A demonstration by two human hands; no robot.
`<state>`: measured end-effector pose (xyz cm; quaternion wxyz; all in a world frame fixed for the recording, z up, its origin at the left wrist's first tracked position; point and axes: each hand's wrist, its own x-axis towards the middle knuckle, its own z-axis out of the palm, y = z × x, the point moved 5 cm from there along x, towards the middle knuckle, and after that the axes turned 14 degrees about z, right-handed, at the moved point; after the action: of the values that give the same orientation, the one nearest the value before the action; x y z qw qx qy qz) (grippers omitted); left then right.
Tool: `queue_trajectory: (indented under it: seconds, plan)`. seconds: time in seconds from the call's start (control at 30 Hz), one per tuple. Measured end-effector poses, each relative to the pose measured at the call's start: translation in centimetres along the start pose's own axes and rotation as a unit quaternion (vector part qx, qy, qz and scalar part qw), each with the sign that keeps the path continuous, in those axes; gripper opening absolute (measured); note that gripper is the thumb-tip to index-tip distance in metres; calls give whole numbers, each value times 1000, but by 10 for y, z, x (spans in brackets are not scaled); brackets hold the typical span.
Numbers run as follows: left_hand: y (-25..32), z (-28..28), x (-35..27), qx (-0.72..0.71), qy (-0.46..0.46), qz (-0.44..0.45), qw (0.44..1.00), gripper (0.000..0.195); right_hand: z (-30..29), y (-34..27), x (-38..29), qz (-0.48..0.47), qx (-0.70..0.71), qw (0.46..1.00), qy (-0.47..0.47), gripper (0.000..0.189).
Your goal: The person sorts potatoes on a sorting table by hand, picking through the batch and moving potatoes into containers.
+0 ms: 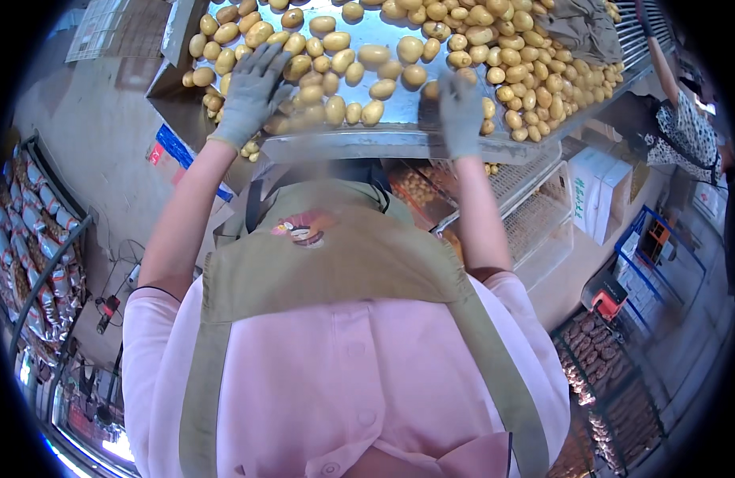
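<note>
Both my hands wear grey work gloves over a metal-topped table strewn with loose yellow potatoes. My left hand lies palm down at the left side, fingers somewhat apart, touching or just above several potatoes. Close to the front rim on the right is my right hand, blurred; whether its fingers hold anything is unclear. A potato sits just left of it. To its right spreads a dense heap of potatoes. Some potatoes between the hands are blurred.
Grey-brown cloth lies on the heap beside a metal roller conveyor. Below the table stand plastic crates and a white box. Another person is at the far right. Filled bags are stacked at left.
</note>
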<state>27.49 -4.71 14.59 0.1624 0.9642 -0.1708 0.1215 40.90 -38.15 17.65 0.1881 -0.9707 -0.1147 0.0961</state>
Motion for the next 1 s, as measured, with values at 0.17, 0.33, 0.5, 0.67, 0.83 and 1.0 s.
queue_trajectory:
  seconds: [0.17,0.33,0.5,0.67,0.83,1.0]
  plan:
    - [25,-20,-17,-88,114,-107,984,41,13,-14,118,20,-80,993,88,36]
    - [32,-6,-66,-127,152,-233,952,36,21,-35,88,56,128,990,-32,45]
    - [18,11,-73,74,-47,-178,980,66,-54,39,-70,338,315,882,93,43]
    - [51,28,9,-8,-38,-81,996,77,-143,226,-215,497,-93,849,155,57]
    - [147,56,78,-69,-176,127,974,66,-124,235,-189,421,55,884,197,51]
    - [136,49,35,-236,21,153,959,40,-23,42,-58,109,44,991,58,43]
